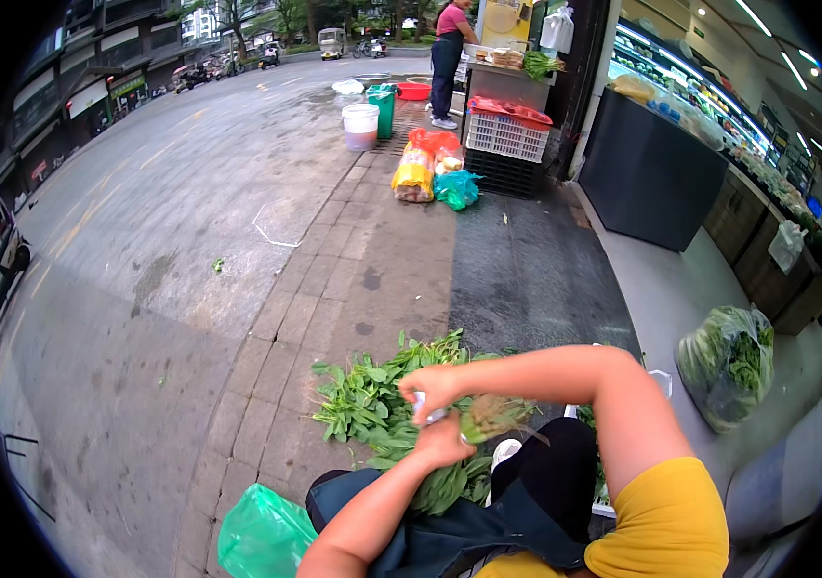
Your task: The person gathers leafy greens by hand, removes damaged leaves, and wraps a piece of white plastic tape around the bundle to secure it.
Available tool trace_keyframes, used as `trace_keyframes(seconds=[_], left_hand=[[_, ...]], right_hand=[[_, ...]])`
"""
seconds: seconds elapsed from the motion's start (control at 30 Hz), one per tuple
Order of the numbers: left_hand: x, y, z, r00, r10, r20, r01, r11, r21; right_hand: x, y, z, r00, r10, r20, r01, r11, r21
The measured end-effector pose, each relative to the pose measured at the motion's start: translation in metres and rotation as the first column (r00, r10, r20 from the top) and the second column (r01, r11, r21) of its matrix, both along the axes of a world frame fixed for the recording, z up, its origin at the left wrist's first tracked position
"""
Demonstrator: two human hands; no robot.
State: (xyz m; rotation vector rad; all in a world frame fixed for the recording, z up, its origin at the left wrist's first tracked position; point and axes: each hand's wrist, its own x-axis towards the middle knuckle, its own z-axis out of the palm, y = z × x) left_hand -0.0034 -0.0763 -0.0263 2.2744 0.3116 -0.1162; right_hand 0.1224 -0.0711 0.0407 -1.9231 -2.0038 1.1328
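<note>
My left hand is closed around a bunch of leafy greens. Its pale stems and brown roots stick out to the right, and its leaves hang down over my lap. Crossing above it from the right, my right hand pinches a small whitish strip against the bunch; blur and fingers hide what exactly it is. Just beyond both hands, a loose pile of leafy greens lies on the paving.
A green plastic bag sits at lower left. To the right are a clear bag of greens and a partly hidden white crate. Ahead stand filled bags, a white bucket, stacked crates and a person at a counter.
</note>
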Motion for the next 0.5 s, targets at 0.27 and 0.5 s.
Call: trace_keyframes(seconds=[0.27, 0.5], left_hand=[[0.0, 0.071, -0.02, 0.815, 0.572, 0.089, -0.296, 0.543, -0.786], [-0.042, 0.084, 0.046, 0.765, 0.638, 0.085, -0.09, 0.237, -0.967]], right_hand=[[-0.09, -0.026, 0.039, 0.98, -0.095, -0.178, 0.198, 0.603, 0.772], [-0.005, -0.057, 0.065, 0.948, -0.278, -0.155, 0.299, 0.611, 0.733]])
